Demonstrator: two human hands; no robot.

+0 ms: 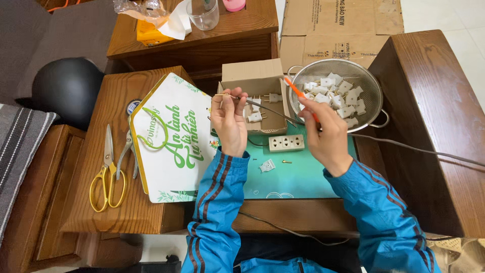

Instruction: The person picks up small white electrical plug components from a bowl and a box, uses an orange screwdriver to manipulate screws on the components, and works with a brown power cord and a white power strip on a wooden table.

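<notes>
Grey electrical cable point(270, 109) with bare copper strands at its tip is pinched between the fingers of the left hand point(228, 121), above the green mat point(298, 177). Right hand point(326, 136) is closed around an orange-handled screwdriver point(300, 96). At the hands' six o'clock lies a white three-socket strip point(286, 142); at one o'clock, a steel mesh colander point(371, 86) of white plugs point(336, 93).

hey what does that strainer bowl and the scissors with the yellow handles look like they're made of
The strainer bowl looks like metal: a fine silvery mesh with a shiny rim and wire handles, probably steel. The scissors seem to have dull grey metal blades; the yellow handles look smooth and glossy, likely plastic or a coating, though that can't be settled from here.
</notes>
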